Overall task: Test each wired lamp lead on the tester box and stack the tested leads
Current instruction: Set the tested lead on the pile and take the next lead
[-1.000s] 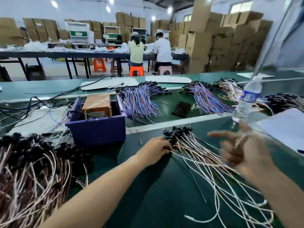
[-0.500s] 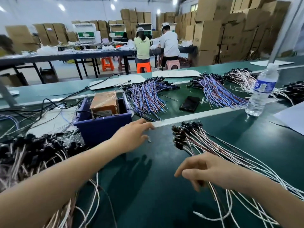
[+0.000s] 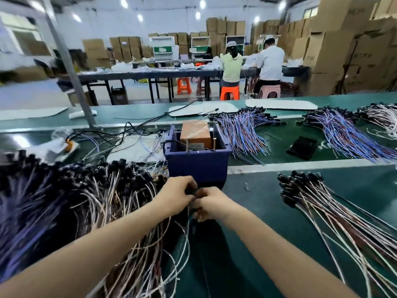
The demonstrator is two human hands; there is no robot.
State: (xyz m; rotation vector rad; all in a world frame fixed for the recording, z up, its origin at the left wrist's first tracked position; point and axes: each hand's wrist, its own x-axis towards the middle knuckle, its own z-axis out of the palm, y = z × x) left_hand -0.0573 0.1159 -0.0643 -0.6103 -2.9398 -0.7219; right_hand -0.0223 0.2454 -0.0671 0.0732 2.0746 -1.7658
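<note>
A large heap of lamp leads (image 3: 111,196) with black sockets and white and brown wires covers the bench on the left. My left hand (image 3: 175,195) and my right hand (image 3: 211,204) meet just in front of the blue tester box (image 3: 198,164), at the heap's right edge. Both pinch the black socket end of one lamp lead (image 3: 191,193), whose wires hang down between my wrists. An orange-brown unit (image 3: 196,134) with two upright pins sits inside the box. A neat fan of leads (image 3: 335,214) lies to the right.
Bundles of blue and purple wired leads (image 3: 242,130) lie behind the box, with a black phone (image 3: 302,147) on the green belt. Black cables trail off to the left. Two people sit on stools at a far table, with cardboard boxes stacked behind them.
The view swung left. My left hand came off the right pile and my right hand came down; both now meet on one lead's socket in front of the box.
</note>
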